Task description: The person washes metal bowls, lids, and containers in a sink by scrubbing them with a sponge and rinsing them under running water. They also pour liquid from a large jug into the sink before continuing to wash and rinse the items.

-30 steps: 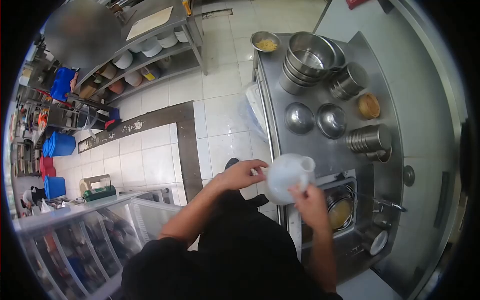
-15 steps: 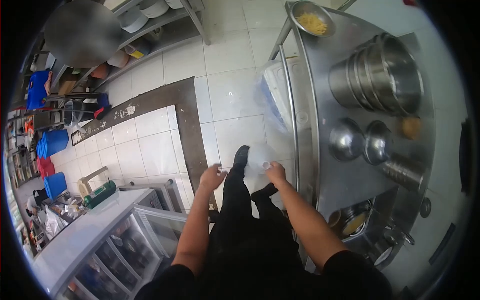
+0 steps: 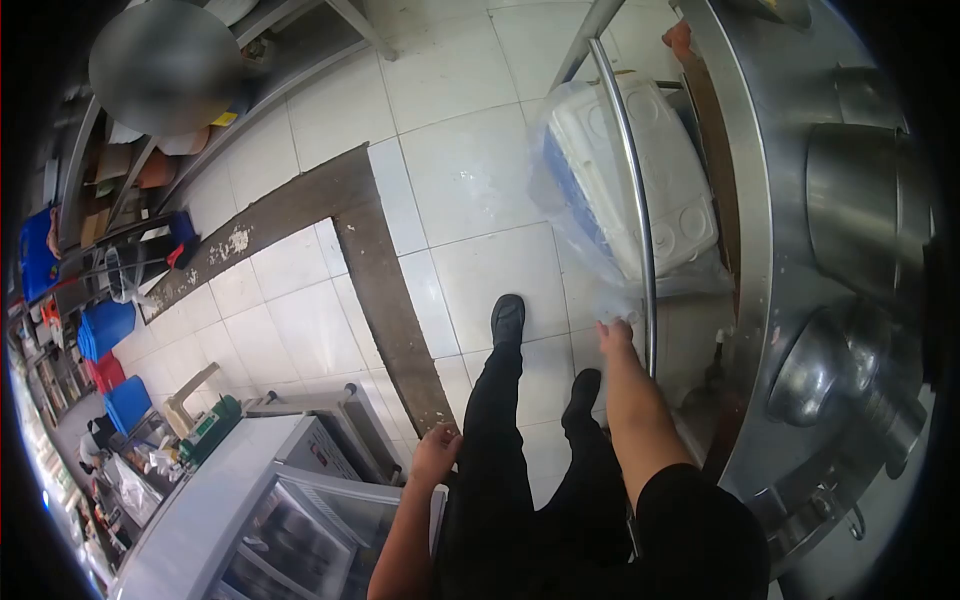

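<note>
My right hand reaches out low beside the metal rail of the steel table, its fingers closed on a thin, see-through plastic item that is too faint to name surely. Just beyond it lies a white and blue cooler box wrapped in clear plastic, under the table. My left hand hangs by my left thigh with its fingers curled; whether it holds anything is hidden.
The steel table runs along the right, with steel pots and bowls. At lower left stands a glass-doored fridge with a green bottle on top. Shelves fill the upper left.
The view has shifted, bringing the table and cooler box nearer. My right hand has moved toward the rail with the plastic item. My left hand has lowered beside my leg, its fingers more curled.
</note>
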Available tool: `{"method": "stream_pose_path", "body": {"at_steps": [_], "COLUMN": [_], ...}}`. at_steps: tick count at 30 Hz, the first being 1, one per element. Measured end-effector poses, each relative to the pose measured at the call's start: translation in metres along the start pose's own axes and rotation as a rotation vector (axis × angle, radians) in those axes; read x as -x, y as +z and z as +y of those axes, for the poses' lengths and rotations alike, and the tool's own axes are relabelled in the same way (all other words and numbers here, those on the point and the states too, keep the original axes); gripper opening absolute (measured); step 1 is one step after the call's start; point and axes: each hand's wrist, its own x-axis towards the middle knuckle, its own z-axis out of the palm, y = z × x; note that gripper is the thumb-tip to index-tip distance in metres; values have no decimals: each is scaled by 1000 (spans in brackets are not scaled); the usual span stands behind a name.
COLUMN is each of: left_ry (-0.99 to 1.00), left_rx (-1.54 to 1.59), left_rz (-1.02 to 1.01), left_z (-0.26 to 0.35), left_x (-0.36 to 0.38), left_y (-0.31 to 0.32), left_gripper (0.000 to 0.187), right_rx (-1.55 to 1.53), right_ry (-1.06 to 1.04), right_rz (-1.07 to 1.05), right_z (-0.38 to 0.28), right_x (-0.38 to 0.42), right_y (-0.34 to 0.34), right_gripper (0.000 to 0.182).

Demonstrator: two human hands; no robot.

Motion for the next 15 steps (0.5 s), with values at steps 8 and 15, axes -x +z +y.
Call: {"method": "stream_pose_path", "body": {"at_steps": [8,15], "left_ry": [237,604], "left_rx": [-148,49], "left_rz": [30,-14], "left_z": [40,163], "left_x": [-6,36], "left_y": [2,-4], "left_gripper": [40,36], "right_rx": [-685,-905], "right_ry": [180,-503], "right_rz": [-148,333], "right_z": [-43,-126], "right_x": [89,339], "right_y": [-57,-394], "right_gripper": [29,28]}}
